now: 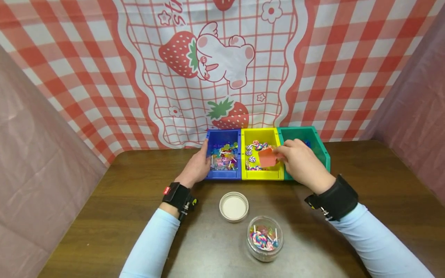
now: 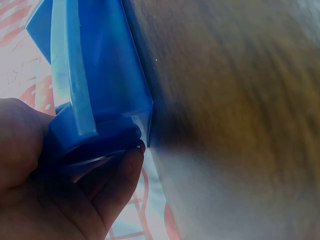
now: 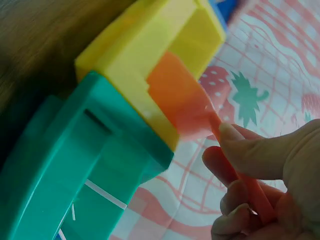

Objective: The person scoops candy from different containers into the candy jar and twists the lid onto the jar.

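Observation:
My left hand [image 1: 196,166] holds the outer left side of the blue bin [image 1: 223,175]; in the left wrist view its wall [image 2: 107,65] lies between thumb and fingers. Small translucent coloured pieces with white sticks [image 1: 226,157] fill that bin's floor. By its thin handle, my right hand [image 1: 301,161] grips an orange-pink scoop [image 1: 267,157]. The scoop's blade [image 3: 177,95] is tilted inside the yellow bin [image 1: 262,175], over striped swirl lollipop pieces [image 1: 252,159]. My right forearm side of the hand covers part of the green bin [image 1: 324,152].
The three bins stand side by side against the checked cloth backdrop [image 1: 222,69]. Nearer me on the wooden table [image 1: 139,193] are a round white lid [image 1: 234,207] and a clear jar [image 1: 265,255] with mixed lollipop pieces [image 1: 260,239]. Blue bits [image 1: 307,143] show in the green bin.

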